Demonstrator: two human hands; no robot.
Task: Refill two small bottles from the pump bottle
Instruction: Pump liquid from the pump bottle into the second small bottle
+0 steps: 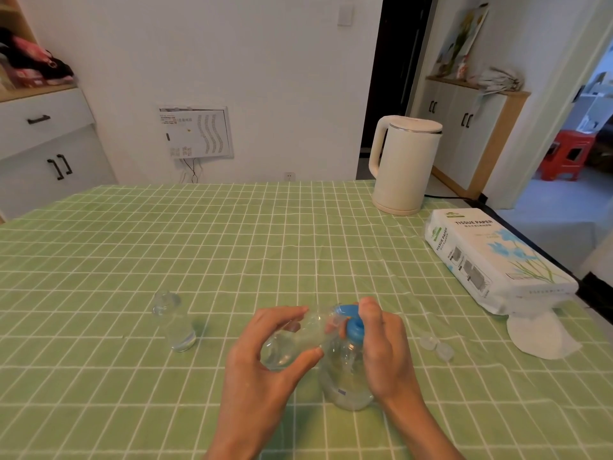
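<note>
L hand [265,356] curled round small bottle [292,340], tipped sideways w/ mouth at nozzle, prob. to catch liquid. R hand [381,346] clamped on blue pump [353,327], steadying upright pump bottle [348,380], ready to press. 2nd bottle [174,322] upright at left, apart; caps [436,346] off, at right.

Left hand [265,346] and right hand [381,343] both bare. Forearms [245,419] bare too, as far as the bottom edge shows them. Fingers slender, nails unclear.

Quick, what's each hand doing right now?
Left hand: grips the small bottle, tilted.
Right hand: curled round the blue pump top of the pump bottle.
</note>
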